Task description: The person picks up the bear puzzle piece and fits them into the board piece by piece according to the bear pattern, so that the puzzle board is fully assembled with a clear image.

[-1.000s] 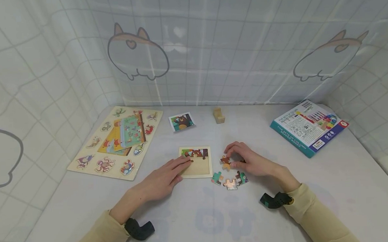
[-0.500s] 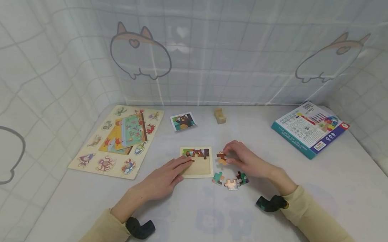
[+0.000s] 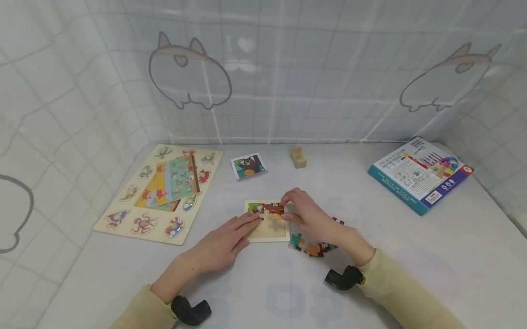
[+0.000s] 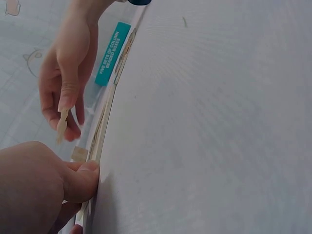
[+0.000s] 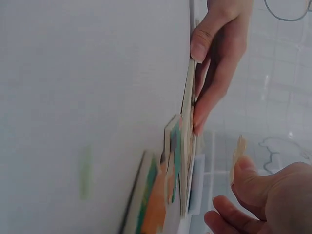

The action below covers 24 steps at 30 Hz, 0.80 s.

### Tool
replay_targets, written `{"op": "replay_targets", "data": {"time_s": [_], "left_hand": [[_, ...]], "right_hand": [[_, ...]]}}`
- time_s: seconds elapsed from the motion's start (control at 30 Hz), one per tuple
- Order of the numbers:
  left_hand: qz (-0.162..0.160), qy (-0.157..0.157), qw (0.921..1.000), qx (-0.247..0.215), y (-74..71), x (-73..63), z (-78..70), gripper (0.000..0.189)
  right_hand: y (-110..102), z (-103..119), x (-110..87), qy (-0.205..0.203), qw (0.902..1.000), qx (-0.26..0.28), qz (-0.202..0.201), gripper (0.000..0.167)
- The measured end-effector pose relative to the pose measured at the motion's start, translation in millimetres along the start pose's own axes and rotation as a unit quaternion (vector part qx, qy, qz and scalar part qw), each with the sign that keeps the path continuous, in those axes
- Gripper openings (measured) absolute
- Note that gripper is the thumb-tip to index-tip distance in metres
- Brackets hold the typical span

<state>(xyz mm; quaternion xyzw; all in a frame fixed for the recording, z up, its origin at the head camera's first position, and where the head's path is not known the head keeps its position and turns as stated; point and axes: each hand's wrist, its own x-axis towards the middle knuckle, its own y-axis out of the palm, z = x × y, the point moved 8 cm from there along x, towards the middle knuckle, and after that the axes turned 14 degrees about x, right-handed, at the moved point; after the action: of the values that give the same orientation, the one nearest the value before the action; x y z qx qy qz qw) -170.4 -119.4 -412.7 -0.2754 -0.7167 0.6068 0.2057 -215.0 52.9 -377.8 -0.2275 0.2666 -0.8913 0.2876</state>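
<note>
Squarish pale-wood bear-puzzle tray (image 3: 270,240) lies flat, our left hand (image 3: 222,243) resting straight fingers on it; our right hand (image 3: 306,218) pinches a brown-and-orange wooden jigsaw piece (image 4: 62,126) above. We seem mid-placement; next calls for aligning, then lowering.

The head view looks forward and down from well above the table (image 3: 246,300), with the left hand (image 3: 222,244) and right hand (image 3: 309,218) below mid-frame. The 2 wrist views sit close and low, tipped sideways along the tabletop, which fills the left wrist frame's right and the right wrist frame's left. All 3 share both hands and the wooden tray (image 3: 268,240).
</note>
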Motion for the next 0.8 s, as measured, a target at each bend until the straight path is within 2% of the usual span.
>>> {"op": "replay_targets", "data": {"time_s": [0.37,0.8], "left_hand": [[0.001,-0.001,1.0000,-0.003,1.0,1.3,-0.8,0.053],[0.009,-0.008,0.9999,-0.007,2.1,1.9,1.3,0.054]], "right_hand": [[15.6,-5.6,12.5,0.020,0.9998,0.006,0.006,0.024],[23.2,-9.2,11.1,-0.003,1.0000,-0.005,-0.004,0.020]]}}
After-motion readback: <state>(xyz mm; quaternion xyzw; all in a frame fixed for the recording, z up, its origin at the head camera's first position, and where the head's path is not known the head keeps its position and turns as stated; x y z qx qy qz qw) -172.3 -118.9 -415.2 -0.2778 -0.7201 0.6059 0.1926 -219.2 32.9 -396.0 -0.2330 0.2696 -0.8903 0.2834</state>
